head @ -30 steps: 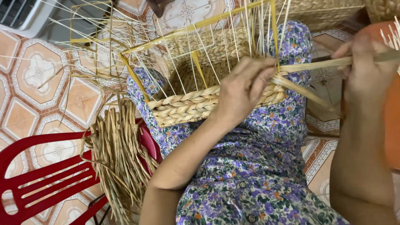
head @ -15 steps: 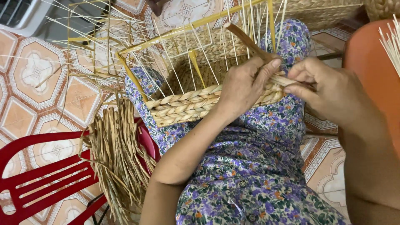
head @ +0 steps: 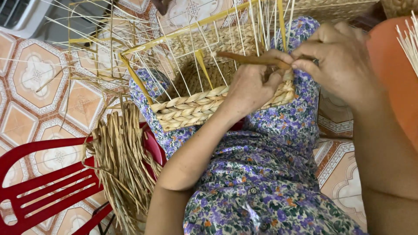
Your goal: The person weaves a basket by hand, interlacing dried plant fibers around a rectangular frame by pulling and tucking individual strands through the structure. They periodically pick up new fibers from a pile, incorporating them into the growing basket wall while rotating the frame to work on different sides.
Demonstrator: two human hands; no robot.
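Fingers of the left hand (head: 252,89) press on the plaited rim of a half-woven basket (head: 196,109) resting on the lap. The right hand (head: 337,56) pinches a brown stick (head: 248,58) across that rim. Thin stakes fan upward. A straw bundle (head: 122,161) drapes over a red chair (head: 39,182) just left.

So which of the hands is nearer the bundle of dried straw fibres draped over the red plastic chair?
Left. The left hand grips the braided basket rim just right of the straw bundle; the right hand is farther right.
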